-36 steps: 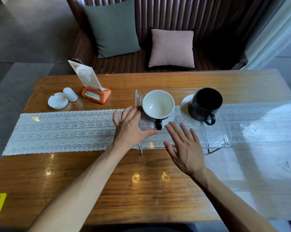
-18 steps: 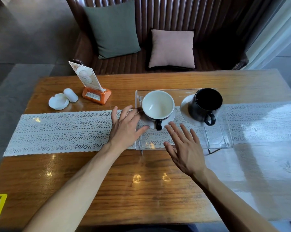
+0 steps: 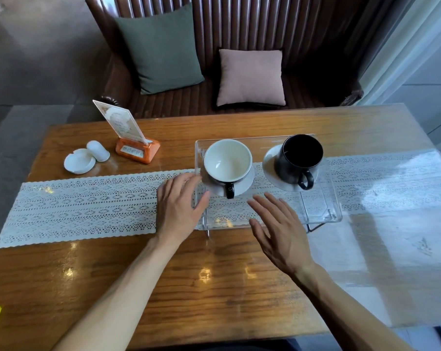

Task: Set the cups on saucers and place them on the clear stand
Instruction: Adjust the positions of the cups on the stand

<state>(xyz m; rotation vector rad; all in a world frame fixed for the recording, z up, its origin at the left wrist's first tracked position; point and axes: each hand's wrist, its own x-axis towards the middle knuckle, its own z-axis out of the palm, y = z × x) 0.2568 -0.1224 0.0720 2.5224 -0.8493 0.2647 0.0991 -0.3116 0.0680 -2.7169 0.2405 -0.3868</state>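
A clear stand sits on the table over the lace runner. On its left half a white cup with a black handle rests on a white saucer. On its right half a black cup rests on another white saucer. My left hand hovers open at the stand's left edge, just beside the white cup's saucer, holding nothing. My right hand is open with fingers spread over the stand's front edge, apart from both cups.
An orange card holder with a menu card, a white ashtray and a small white shaker stand at the back left. A lace runner crosses the wooden table. A sofa with two cushions lies behind.
My left hand has drawn back to the left, away from the white cup and saucer. My right hand has stayed almost still.
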